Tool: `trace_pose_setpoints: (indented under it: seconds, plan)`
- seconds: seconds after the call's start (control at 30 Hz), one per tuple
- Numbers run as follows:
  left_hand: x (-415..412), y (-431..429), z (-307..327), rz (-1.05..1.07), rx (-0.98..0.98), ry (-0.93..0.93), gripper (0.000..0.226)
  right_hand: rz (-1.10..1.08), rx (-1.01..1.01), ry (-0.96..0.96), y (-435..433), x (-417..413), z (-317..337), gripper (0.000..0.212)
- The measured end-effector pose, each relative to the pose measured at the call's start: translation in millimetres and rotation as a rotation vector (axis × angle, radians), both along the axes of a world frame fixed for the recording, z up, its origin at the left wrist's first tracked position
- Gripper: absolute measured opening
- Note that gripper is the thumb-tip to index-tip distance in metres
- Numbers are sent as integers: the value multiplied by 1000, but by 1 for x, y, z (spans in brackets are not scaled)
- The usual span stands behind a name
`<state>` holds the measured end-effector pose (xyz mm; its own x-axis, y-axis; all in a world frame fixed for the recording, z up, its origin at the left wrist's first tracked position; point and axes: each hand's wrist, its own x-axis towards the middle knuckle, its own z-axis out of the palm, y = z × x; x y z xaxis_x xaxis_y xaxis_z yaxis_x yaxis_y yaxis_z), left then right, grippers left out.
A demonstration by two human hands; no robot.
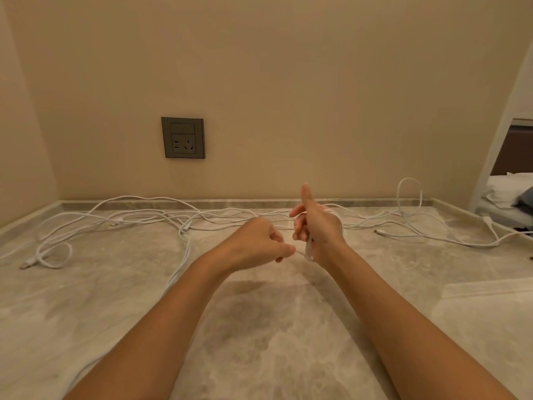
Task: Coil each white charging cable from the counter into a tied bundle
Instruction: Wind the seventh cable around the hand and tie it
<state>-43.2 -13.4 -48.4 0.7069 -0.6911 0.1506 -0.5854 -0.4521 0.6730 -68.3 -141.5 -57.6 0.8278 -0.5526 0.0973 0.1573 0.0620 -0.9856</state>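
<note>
Several white charging cables (138, 216) lie tangled across the marble counter (259, 327), from the far left to the far right. My right hand (315, 226) is raised above the counter's middle with its thumb pointing up, and loops of one white cable (309, 249) are wound around its palm. My left hand (259, 243) is just left of it, its fingers curled, pinching the same cable's short stretch between the two hands. Another cable forms an upright loop (409, 194) at the back right.
A grey wall socket (183, 137) sits on the beige wall above the counter's back edge. A loose coil with a plug (52, 255) lies at the left. A bed with white bedding (507, 192) shows past the counter's right end.
</note>
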Motion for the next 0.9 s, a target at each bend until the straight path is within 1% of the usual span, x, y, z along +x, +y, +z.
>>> trace_pose_setpoints:
  seconds: [0.07, 0.17, 0.23, 0.3, 0.37, 0.43, 0.5, 0.53, 0.6, 0.67, 0.83, 0.87, 0.9]
  plan:
    - [5, 3, 2, 42, -70, -44, 42, 21, -123, 50, 5, 1, 0, 56]
    - [11, 9, 6, 64, -137, -94, 33, 38, -261, 91, 8, 2, 0, 60]
    - [12, 13, 10, 72, -163, -122, 31, 59, -322, 130, 8, 1, 0, 63]
    - [12, 17, 14, 81, -191, -155, 31, 138, -336, 189, 6, 0, 1, 69]
    - [15, 21, 16, 101, -261, -179, 29, 352, -291, 277, 4, -2, 3, 82]
    - [17, 22, 16, 113, -378, -176, 26, 649, -281, 377, 3, -5, 3, 96]
    - [19, 21, 15, 109, -468, -169, 22, 947, -266, 416, 4, -5, 0, 106]
    - [19, 20, 13, 104, -500, -163, 21, 1094, -213, 393, 6, -4, -4, 109]
    - [21, 17, 11, 96, -554, -141, 21, 1340, -59, 274, 10, -2, -8, 110]
    - [23, 15, 8, 83, -558, -111, 23, 1487, 85, 124, 16, 0, -9, 106]
    - [20, 8, -5, -5, -452, -28, 33, 1669, 423, -180, 25, 2, -9, 98]
    - [19, 5, -8, -21, -422, -17, 31, 1681, 489, -249, 26, 2, -7, 98]
    - [20, 2, -10, -40, -396, -5, 23, 1675, 561, -314, 26, 3, -5, 98]
